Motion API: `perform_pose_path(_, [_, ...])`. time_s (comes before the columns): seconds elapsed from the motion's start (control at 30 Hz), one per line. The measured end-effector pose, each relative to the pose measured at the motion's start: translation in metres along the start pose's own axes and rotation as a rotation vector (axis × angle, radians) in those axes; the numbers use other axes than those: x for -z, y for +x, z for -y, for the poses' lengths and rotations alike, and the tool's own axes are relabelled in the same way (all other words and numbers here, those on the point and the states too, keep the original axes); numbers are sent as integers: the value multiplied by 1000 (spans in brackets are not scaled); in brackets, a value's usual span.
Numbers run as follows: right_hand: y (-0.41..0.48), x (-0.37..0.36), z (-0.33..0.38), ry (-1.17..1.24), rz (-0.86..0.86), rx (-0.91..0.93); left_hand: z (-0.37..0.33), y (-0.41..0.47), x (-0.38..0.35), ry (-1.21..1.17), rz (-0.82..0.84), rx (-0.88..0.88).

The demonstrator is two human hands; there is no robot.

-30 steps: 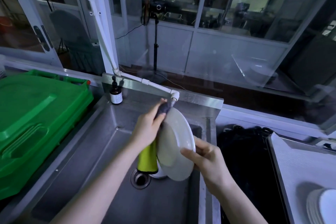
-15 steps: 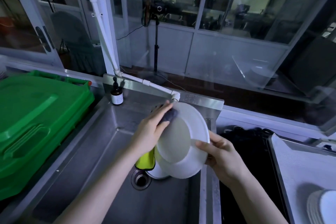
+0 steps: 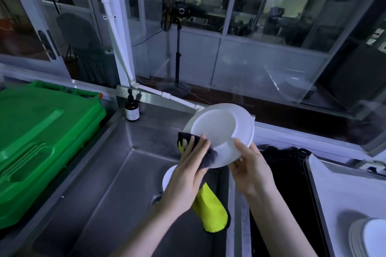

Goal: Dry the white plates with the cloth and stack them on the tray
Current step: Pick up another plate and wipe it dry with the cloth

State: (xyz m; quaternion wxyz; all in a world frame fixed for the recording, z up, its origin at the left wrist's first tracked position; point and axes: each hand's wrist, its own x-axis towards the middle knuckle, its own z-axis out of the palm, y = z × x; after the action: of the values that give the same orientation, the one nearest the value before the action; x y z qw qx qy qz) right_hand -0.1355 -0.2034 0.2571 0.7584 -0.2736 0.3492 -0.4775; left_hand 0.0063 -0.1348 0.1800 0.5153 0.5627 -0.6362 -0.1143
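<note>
Your left hand (image 3: 188, 175) and right hand (image 3: 251, 168) are apart, one at each side of the plate (image 3: 219, 131). The right hand pinches the near rim, with the thumb on the face toward you and the fingers behind. I judge it is the holder, and it can turn the plate when needed. The left hand grips the cloth (image 3: 211, 213) and presses its dark part against the left rim. The yellow part hangs free below your wrist.

The plate is in the air above the right end of the sink (image 3: 100, 183). It is tilted and touches nothing but your hands and the cloth. I think you hold it there so that drops fall into the basin and not on the dry things. The step in hand seems to be the drying of this plate.

Now the containers. In the sink lies one other plate (image 3: 168, 175), white and mostly hidden by your left hand, near the drain (image 3: 155, 199). I cannot tell whether more lie under it.

The tray (image 3: 344, 190) is at your right, well apart from the sink. It carries a stack (image 3: 363, 238) of white plates at its near end, cut by the picture edge.

Between the sink and the tray is a dark compartment (image 3: 288, 183), too dark to say what it holds. A green bin (image 3: 41, 142) with its lid down stands left of the sink, and a brown bottle (image 3: 132, 110) stands at the back corner.
</note>
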Motion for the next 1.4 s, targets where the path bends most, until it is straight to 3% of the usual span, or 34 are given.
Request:
perform_pose_path(0.1, [2,2,11,28,-13,27,11,-3,2,-45,-117,174])
perform_pose_path(0.3, [3,-11,-2,15,-39,-21,-22,1,-7,230,133,-209])
perform_pose_path(0.53, [4,-6,1,31,-25,-46,-11,6,7,181,128,-169])
perform_pose_path(0.7, [0,4,9,40,-6,1,14,-1,13,-64,-40,165])
perform_pose_path(0.87, [-11,10,8,-99,102,-23,33,35,35,-195,34,330])
perform_pose_path(1.0, [-14,10,7,-308,185,-75,28,65,49,-72,153,263])
perform_pose_path(1.23, [-12,6,2,-398,248,-143,0,68,41,226,381,-189])
perform_pose_path(1.3, [-11,6,4,-402,254,-141,5,67,42,190,359,-175])
perform_pose_path(1.4, [-10,4,8,-380,249,-128,17,74,44,103,170,-18])
